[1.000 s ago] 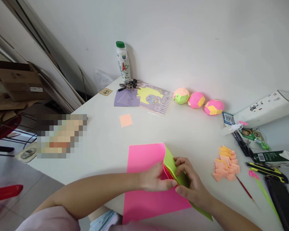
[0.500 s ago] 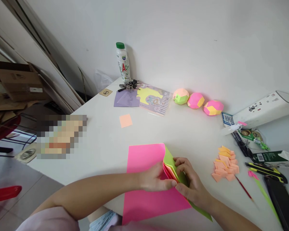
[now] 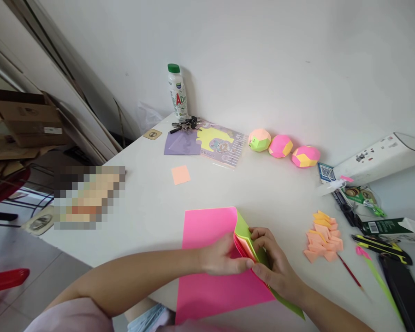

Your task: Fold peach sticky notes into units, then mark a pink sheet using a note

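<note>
A stack of coloured paper sheets lies at the table's front, with a large pink sheet (image 3: 207, 226) flat on the left. Its right part is lifted and bent up, showing a green sheet (image 3: 242, 226) and the edges of pink, red and peach sheets. My left hand (image 3: 224, 258) is closed on the lifted sheets, its thumb along their edge and its other fingers partly hidden behind them. From the right, my right hand (image 3: 271, 260) pinches the same sheets, fingers bent over the green side and thumb near the left thumb.
Folded peach paper pieces (image 3: 323, 237) and a thin red brush (image 3: 350, 271) lie to the right, near a yellow-black cutter (image 3: 382, 246). Three paper balls (image 3: 280, 145), keys (image 3: 186, 124) and a bottle (image 3: 178, 97) stand along the wall. A peach square (image 3: 180, 175) lies mid-table.
The camera view has shifted very slightly. Both hands hold the sheets in practically the same place and pose.
</note>
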`<act>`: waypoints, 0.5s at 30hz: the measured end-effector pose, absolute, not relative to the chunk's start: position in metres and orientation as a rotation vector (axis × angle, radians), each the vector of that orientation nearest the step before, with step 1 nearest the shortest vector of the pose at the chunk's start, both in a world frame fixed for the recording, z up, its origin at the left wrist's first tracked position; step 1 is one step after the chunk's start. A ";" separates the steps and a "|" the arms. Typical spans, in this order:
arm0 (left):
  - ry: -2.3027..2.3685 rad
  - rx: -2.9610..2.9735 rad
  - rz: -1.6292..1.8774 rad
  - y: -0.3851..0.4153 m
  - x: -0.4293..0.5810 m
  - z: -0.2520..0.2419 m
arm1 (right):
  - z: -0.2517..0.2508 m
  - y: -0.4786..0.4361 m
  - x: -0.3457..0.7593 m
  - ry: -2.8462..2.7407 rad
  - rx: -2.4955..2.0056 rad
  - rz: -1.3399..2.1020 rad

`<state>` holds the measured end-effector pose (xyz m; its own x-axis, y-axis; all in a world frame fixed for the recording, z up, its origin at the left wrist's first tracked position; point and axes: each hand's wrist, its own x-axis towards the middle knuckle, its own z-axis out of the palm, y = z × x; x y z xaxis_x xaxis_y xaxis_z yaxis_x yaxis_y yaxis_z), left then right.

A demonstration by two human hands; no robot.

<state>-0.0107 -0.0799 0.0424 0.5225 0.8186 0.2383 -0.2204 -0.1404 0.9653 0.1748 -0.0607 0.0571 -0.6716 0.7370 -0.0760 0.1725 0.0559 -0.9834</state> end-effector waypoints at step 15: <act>0.533 1.428 0.941 -0.080 -0.011 0.040 | 0.054 -0.064 0.175 -1.914 -0.912 1.567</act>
<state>-0.0110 -0.0802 0.0396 0.5558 0.8017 0.2199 -0.2236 -0.1106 0.9684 0.1747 -0.0644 0.0539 -0.6507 0.7586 -0.0342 0.1830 0.1130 -0.9766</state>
